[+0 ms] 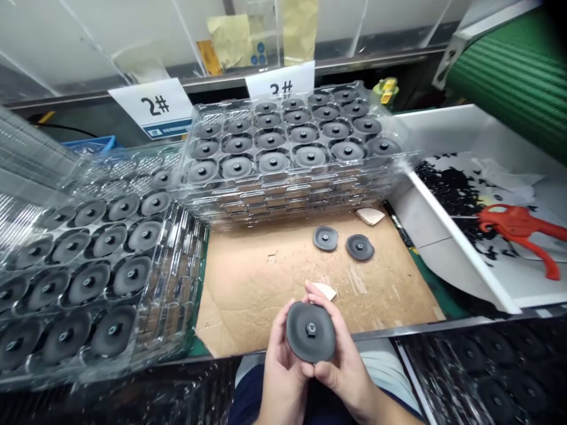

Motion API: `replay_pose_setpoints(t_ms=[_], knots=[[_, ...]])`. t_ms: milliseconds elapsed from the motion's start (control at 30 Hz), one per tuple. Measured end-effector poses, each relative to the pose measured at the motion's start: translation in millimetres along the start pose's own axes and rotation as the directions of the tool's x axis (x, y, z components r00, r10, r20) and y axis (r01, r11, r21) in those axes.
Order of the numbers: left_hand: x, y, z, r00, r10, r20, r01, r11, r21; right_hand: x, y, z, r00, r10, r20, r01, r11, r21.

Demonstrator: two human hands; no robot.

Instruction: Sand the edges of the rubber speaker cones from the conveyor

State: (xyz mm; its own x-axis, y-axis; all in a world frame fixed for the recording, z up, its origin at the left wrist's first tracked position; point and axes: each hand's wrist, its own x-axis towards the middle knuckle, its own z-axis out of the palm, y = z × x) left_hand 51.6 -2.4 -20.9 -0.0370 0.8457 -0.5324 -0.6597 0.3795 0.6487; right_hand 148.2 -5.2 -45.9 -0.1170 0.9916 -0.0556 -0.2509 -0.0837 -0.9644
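My left hand (283, 366) and my right hand (343, 363) together hold a dark grey rubber disc (295, 330) with a raised centre and a hexagonal hub, just above the front of a cardboard sheet (252, 289). A small pale wedge-shaped piece (325, 290) lies against my right fingertips. Two similar discs (325, 238) (359, 247) lie flat on the cardboard beyond my hands, with a second pale wedge (370, 216) near the far edge.
A stack of transparent trays (283, 200) holding discs stands behind the cardboard, and another tray (186, 265) lies left. Right, a white bin (443, 236) holds black scraps and a red-orange cutting tool (518, 221). Signs 2# (150, 106) and 3# (280, 79) stand behind.
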Motion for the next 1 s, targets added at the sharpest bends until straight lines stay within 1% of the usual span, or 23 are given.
replay_pose_setpoints(t_ms=[67,100,167,200,233,267,333,400,467,500,567,633,700,767,833,900,967,1000], knots=[[0.5,5.6,-6.3,1.000,0.010,-0.012,-0.010,1.000,-0.022,-0.4,1.5,4.4,0.998,0.038,0.059,-0.035,0.998,-0.045],[1.4,8.0,-9.4,1.000,0.014,0.000,-0.014,0.999,-0.033,-0.9,1.7,5.7,0.993,0.055,0.099,-0.048,0.996,-0.074],[4.1,12.2,-15.9,0.999,0.003,0.041,0.000,0.999,-0.054,-1.4,1.1,4.4,0.983,0.077,0.168,-0.045,0.982,-0.186],[5.7,14.4,-19.1,0.998,-0.009,0.060,0.013,0.998,-0.065,-0.7,0.6,1.2,0.983,0.072,0.171,-0.024,0.963,-0.270],[7.5,16.8,-22.2,0.997,-0.023,0.077,0.028,0.997,-0.073,0.9,0.5,-4.1,0.988,0.051,0.144,0.005,0.930,-0.366],[9.3,19.3,-25.1,0.996,-0.034,0.085,0.041,0.996,-0.082,3.5,1.1,-11.2,0.996,0.019,0.085,0.023,0.883,-0.468],[12.6,24.6,-29.9,0.993,-0.050,0.103,0.060,0.993,-0.100,11.4,5.3,-29.1,0.997,-0.051,-0.062,-0.002,0.753,-0.658],[15.2,29.9,-33.3,0.988,-0.059,0.142,0.077,0.990,-0.122,20.4,13.5,-47.0,0.984,-0.085,-0.158,-0.070,0.631,-0.773],[16.5,35.0,-35.5,0.981,-0.077,0.179,0.101,0.986,-0.132,26.6,23.3,-58.3,0.981,-0.082,-0.176,-0.101,0.560,-0.823],[16.6,37.4,-36.1,0.977,-0.089,0.193,0.115,0.985,-0.125,28.0,27.9,-60.1,0.983,-0.078,-0.164,-0.095,0.548,-0.831],[15.6,41.9,-36.6,0.971,-0.122,0.208,0.145,0.984,-0.100,27.7,34.7,-57.0,0.990,-0.080,-0.112,-0.050,0.552,-0.833],[13.6,45.7,-36.5,0.964,-0.146,0.222,0.166,0.983,-0.076,26.7,37.7,-49.5,0.997,-0.077,-0.019,0.028,0.572,-0.820],[11.4,48.7,-35.9,0.958,-0.159,0.238,0.177,0.982,-0.057,29.5,36.9,-44.5,0.995,-0.070,0.073,0.100,0.593,-0.799],[9.4,50.8,-35.0,0.952,-0.169,0.255,0.182,0.983,-0.031,37.7,32.2,-45.4,0.991,-0.065,0.117,0.132,0.602,-0.788],[8.1,51.9,-34.1,0.946,-0.174,0.272,0.182,0.983,-0.007,48.6,22.6,-49.3,0.991,-0.070,0.110,0.130,0.607,-0.784],[7.4,51.4,-33.2,0.939,-0.176,0.295,0.182,0.983,0.007,56.4,6.7,-49.9,0.993,-0.092,0.073,0.115,0.620,-0.776],[7.5,48.7,-33.0,0.930,-0.176,0.322,0.183,0.983,0.008,57.5,-15.3,-42.0,0.990,-0.143,0.007,0.098,0.642,-0.761],[7.8,46.7,-33.1,0.927,-0.171,0.333,0.180,0.984,0.006,55.8,-27.5,-35.0,0.981,-0.193,-0.009,0.121,0.650,-0.750]])
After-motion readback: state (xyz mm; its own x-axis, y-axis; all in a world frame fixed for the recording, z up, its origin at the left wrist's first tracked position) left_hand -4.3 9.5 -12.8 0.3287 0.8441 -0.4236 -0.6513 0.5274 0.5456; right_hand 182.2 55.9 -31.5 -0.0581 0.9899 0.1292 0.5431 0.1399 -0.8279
